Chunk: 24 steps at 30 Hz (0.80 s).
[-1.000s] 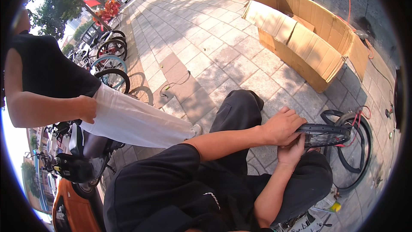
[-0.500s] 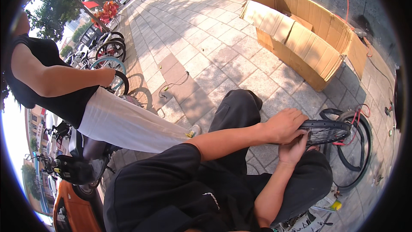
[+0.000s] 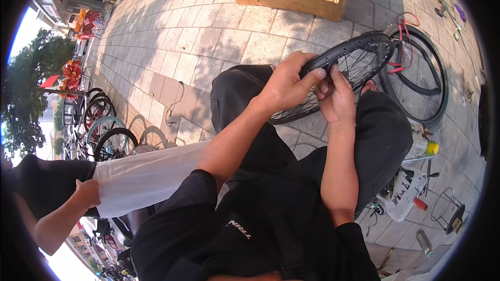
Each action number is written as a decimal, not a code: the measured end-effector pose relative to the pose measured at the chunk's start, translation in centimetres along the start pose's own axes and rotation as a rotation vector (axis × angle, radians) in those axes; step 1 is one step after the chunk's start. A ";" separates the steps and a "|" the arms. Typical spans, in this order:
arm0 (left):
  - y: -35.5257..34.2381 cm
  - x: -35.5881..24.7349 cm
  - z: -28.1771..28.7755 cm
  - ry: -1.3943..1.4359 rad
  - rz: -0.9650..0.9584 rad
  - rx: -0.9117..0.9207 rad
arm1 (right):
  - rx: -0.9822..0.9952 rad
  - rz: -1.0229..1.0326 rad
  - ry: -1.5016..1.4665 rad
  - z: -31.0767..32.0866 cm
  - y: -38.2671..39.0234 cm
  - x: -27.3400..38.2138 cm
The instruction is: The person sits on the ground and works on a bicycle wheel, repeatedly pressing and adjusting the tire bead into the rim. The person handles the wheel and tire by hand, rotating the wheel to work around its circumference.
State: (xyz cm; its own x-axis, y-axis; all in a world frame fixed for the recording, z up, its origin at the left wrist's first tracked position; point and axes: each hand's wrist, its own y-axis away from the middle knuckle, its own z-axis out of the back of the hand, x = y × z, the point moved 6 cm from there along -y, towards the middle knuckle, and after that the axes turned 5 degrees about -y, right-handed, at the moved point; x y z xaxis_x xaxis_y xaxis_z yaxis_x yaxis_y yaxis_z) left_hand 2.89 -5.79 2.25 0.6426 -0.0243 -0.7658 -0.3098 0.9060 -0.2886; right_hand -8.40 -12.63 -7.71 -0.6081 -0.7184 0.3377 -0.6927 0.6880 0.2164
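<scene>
A black spoked bicycle wheel rim (image 3: 372,41) is held tilted over my bent legs. My left hand (image 3: 285,82) is closed on its near side, thumb pressed on the rim. My right hand (image 3: 336,101) grips the same rim just to the right, fingers curled under it and partly hidden. On the paving beside the wheel lie black tyres or tubes (image 3: 444,80) and a looped red hose (image 3: 410,21).
A cardboard box (image 3: 286,0) stands ahead. A person in white trousers (image 3: 140,177) is close on my left. Behind them are parked bicycles (image 3: 114,143). By my right knee lie a white tool tray (image 3: 393,192), a yellow object (image 3: 432,148) and a red-handled tool (image 3: 420,203).
The view has swung, so the wheel and my hands appear higher and the box nearer the top edge. My hands still grip the wheel. The other person's raised hand has lowered to their waist.
</scene>
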 end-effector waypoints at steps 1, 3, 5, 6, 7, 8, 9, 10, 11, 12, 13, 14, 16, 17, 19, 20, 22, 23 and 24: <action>-0.2 0.0 0.2 0.154 0.275 0.088 | -0.062 -0.003 0.020 0.1 0.2 0.0; -0.5 2.2 0.3 0.295 0.469 0.123 | -0.128 -0.058 0.017 0.2 -0.1 -0.3; -0.9 2.9 -0.1 0.259 0.464 0.092 | -0.159 -0.030 0.033 0.4 -0.4 -0.5; -1.3 2.4 -0.1 0.233 0.446 0.065 | -0.159 0.011 0.011 0.1 -0.7 -0.4; -1.6 2.2 -0.1 0.221 0.440 0.070 | -0.191 0.066 0.068 0.2 -0.6 0.0; -1.9 2.1 -0.1 0.210 0.437 0.071 | -0.223 0.116 0.128 0.3 -0.5 0.5; -2.0 2.0 0.1 0.206 0.435 0.060 | -0.249 0.161 0.198 -0.1 -0.4 1.0; -2.1 2.0 0.4 0.206 0.469 0.061 | -0.307 0.204 0.266 -0.6 -0.1 1.6; -2.2 2.0 0.6 0.207 0.472 0.052 | -0.317 0.206 0.241 -0.4 -0.1 1.5; -2.3 2.0 0.7 0.208 0.476 0.045 | -0.329 0.210 0.214 -0.1 0.0 1.5; -2.4 1.9 0.7 0.208 0.480 0.037 | -0.341 0.212 0.188 0.2 0.1 1.3; -2.5 1.8 0.7 0.215 0.475 0.031 | -0.302 0.176 0.176 0.0 0.3 0.7; -2.7 1.6 0.4 0.232 0.463 0.025 | -0.272 0.065 0.188 -0.5 0.7 -1.0; -2.8 1.6 0.4 0.223 0.458 0.019 | -0.256 0.010 0.193 -0.9 0.7 -1.9; -2.7 1.6 0.4 0.206 0.447 0.007 | -0.290 0.009 0.192 -0.7 0.6 -2.7; -2.6 1.7 0.4 0.206 0.438 0.007 | -0.281 0.016 0.204 -0.5 0.4 -2.9; -2.6 1.8 0.5 0.211 0.420 0.005 | -0.272 0.008 0.250 -0.5 0.3 -3.0; -2.5 1.7 0.5 0.168 0.416 -0.008 | -0.271 -0.005 0.282 -0.5 0.4 -3.1; -2.5 1.6 0.5 0.128 0.408 -0.022 | -0.270 -0.015 0.316 -0.5 0.3 -3.0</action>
State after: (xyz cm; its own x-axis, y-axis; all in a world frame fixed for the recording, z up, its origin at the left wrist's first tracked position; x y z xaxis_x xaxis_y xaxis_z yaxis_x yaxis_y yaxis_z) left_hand 5.05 -7.92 2.02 0.3725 0.2803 -0.8847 -0.5360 0.8432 0.0414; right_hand -6.59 -10.22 -8.18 -0.4206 -0.6903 0.5886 -0.5483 0.7104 0.4413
